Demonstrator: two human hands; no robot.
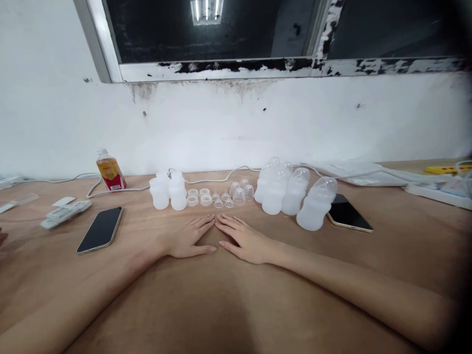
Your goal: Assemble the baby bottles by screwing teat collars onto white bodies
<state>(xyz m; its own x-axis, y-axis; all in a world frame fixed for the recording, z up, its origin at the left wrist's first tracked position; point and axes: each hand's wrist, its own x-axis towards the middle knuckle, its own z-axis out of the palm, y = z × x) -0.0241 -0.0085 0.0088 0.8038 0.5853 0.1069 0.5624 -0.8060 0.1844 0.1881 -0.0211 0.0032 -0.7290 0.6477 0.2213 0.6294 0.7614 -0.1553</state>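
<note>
My left hand [191, 237] and my right hand [243, 238] lie flat on the brown table [206, 305], fingertips close together, holding nothing. Just beyond them are several white rings [205, 199], several small clear nipples [229, 202] and several clear domed caps [239, 196]. Open-topped frosted bottles [178, 194] stand behind my left hand. To the right, beyond my right hand, is a group of frosted bottles with clear caps [273, 196]; one capped bottle [313, 209] stands apart from them, leaning in the view.
A phone [100, 230] lies at left, another phone [348, 214] at right. A drink bottle [110, 170] stands near the wall by a white cable [236, 169]. Small white packs [65, 214], a plastic bag [354, 172] and a power strip [438, 193] lie farther out. Another person's fingers [3, 236] show at the left edge.
</note>
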